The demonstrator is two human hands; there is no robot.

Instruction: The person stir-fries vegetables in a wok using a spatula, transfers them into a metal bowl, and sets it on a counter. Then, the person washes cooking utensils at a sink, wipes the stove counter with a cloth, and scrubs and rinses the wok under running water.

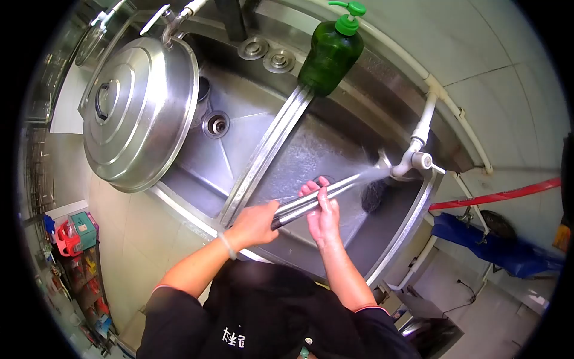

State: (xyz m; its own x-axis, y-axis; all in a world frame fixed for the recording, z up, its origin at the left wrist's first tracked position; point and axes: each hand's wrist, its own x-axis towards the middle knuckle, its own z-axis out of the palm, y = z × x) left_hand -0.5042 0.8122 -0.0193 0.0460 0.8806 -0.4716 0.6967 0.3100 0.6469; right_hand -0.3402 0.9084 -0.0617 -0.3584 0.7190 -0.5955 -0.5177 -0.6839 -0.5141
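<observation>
Long metal utensils (294, 210) with dark ends lie slanted over the right sink basin (299, 149). My left hand (255, 226), with a pale band on its wrist, is closed around their dark lower ends. Farther along the shafts, my right hand (323, 212) holds them between thumb and fingers. Water sprays from the tap (412, 163) onto their far ends, which blur in the spray. A dark scrubber-like object (372, 196) rests in the basin beneath the tap, beyond my right hand.
A green pump bottle (332, 54) stands at the back of the sink divider (269, 149). One large steel lid (140, 113) leans over the left basin. Two drain strainers (266, 54) sit on the back ledge. A red hose (496, 192) hangs at right.
</observation>
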